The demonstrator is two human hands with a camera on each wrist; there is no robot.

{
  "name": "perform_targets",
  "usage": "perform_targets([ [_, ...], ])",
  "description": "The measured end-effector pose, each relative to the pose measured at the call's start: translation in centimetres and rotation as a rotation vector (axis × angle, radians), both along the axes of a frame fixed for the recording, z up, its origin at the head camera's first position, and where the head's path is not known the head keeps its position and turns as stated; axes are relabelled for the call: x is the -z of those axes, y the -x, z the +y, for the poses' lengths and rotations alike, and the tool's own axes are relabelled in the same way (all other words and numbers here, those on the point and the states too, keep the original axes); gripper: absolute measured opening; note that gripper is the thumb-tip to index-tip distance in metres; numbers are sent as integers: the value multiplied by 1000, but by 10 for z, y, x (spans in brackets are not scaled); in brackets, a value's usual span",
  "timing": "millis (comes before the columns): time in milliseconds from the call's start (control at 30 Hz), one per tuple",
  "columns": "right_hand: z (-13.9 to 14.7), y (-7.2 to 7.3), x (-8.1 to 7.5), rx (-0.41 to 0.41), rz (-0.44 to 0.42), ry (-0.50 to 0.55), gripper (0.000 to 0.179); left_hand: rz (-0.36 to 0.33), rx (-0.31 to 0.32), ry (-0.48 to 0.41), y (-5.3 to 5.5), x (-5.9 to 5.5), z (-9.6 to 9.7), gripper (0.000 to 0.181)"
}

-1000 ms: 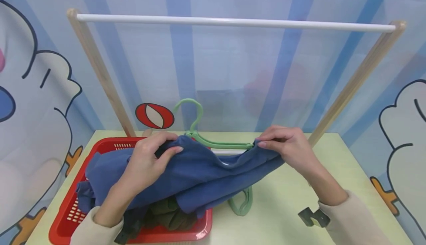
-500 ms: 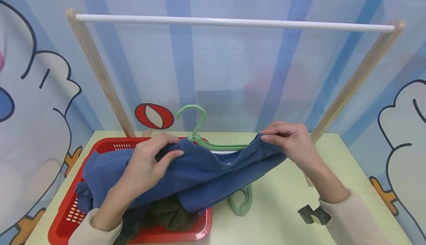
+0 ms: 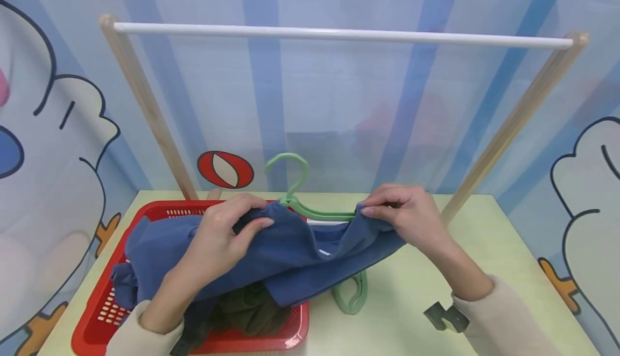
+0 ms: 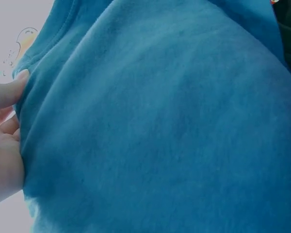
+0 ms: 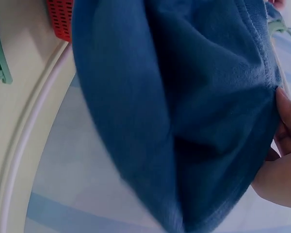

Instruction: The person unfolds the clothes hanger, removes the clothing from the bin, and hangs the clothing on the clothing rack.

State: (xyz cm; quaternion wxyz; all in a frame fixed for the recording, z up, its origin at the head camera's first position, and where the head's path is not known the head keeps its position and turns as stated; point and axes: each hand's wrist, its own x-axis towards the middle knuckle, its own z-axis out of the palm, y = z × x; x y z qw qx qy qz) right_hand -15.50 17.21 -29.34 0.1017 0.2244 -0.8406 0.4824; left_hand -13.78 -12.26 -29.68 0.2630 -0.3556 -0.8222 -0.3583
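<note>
A blue shirt [image 3: 290,254] is stretched between both hands, its neckline facing up. My left hand [image 3: 220,237] pinches the cloth on the left side of the neckline between thumb and fingers. On the right, my right hand [image 3: 409,216] pinches the other side of it. A green clothes hanger [image 3: 319,214] stands behind the collar with its hook upward; its left arm is hidden by the cloth. In the left wrist view the shirt [image 4: 160,121] fills most of the picture. The right wrist view shows the thumb and fingers on the shirt's edge [image 5: 276,87].
Under the shirt's left part stands a red basket [image 3: 295,340] with dark green cloth [image 3: 252,313] inside. Another green hanger [image 3: 356,297] lies on the pale table [image 3: 387,324]. A rack with a white rail [image 3: 339,34] and wooden posts [image 3: 150,103] rises behind.
My right hand has risen slightly, then come down and left with the cloth, so the neckline sags more. The hanger has shifted right. My left hand keeps its pinch, moving slightly right.
</note>
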Motion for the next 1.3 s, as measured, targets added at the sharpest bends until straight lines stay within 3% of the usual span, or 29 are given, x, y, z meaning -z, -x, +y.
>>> perform_targets([
  [233,-13,-1,-2,-85,20,39,9,-10,-6,10,0,-2,4,25],
  [567,-2,1,8,-183,-12,-134,22,-63,-33,30,-2,1,5,24],
  [733,3,-1,10,-173,-51,-176,26,-91,-25,47,0,3,6,23],
  [933,4,0,16,-155,-57,-123,24,-157,-58,100,1,-3,0,25],
  [1200,14,3,15,-88,-11,-120,23,-342,-158,229,-5,-24,-32,27],
  [1300,18,4,12,-49,-29,-129,23,-351,-188,261,-7,-27,-46,21],
])
